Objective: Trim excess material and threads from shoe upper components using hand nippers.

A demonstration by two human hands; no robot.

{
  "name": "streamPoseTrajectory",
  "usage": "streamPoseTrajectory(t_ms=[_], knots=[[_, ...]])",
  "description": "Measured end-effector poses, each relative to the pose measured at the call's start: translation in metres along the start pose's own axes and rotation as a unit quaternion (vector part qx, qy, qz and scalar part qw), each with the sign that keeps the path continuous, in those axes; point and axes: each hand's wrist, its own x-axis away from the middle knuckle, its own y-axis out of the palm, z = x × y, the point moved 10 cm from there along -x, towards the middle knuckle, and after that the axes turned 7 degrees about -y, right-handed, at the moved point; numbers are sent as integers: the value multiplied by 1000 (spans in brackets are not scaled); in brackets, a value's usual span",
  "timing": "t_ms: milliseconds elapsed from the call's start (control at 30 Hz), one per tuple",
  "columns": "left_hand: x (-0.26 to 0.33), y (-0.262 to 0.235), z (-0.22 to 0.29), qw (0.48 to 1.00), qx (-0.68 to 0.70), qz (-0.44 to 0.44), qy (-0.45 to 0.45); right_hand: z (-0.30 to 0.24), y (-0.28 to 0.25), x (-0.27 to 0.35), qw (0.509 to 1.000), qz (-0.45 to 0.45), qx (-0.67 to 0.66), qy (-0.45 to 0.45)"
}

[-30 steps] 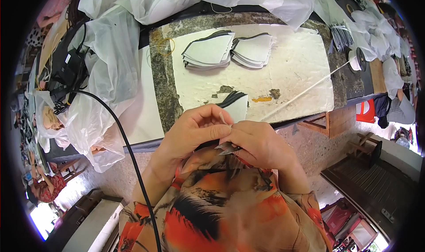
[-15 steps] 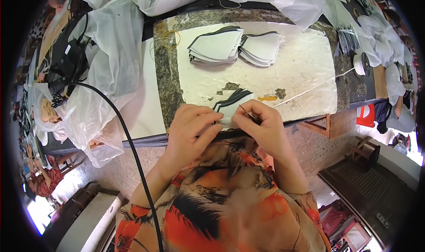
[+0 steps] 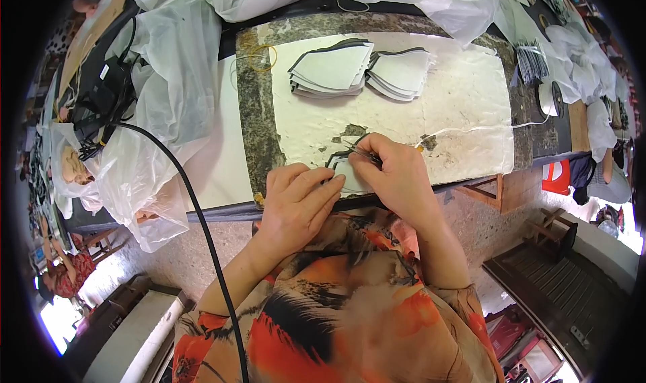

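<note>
My left hand (image 3: 299, 198) lies over the near edge of a small stack of white, black-edged cut pieces (image 3: 346, 176), its fingers stretched out flat on it. Small scissors (image 3: 363, 153) are in the closed fingers of my right hand (image 3: 397, 171), their metal tips over the black edge at the far side of the pieces. Part of the stack is hidden under both hands. A narrow white strip (image 3: 478, 128) runs from a spool (image 3: 550, 99) at the right to beside my right hand.
Two fanned stacks of similar pieces, a left one (image 3: 331, 68) and a right one (image 3: 400, 73), lie farther back on the worn white sheet (image 3: 309, 124). Clear plastic bags (image 3: 168, 66) crowd the left and back. A black cable (image 3: 195, 204) crosses in front at left.
My right hand has moved slightly away from me, with the scissors' tips at the black edge. My left fingers have flattened onto the pieces. The white strip, straight before, now curves loosely.
</note>
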Motion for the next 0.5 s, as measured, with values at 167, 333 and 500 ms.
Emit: streamPoseTrajectory(t_ms=[167,333,500], knots=[[-6,-4,2,1000,-9,1,11,3,-1,-1,999,-2,-33,-17],[-15,0,7,999,-30,-33,18,2,-1,-2,999,-28,-37,4],[-14,5,5,999,-40,-35,4,1,-3,-5,999,-35,-9,-5]])
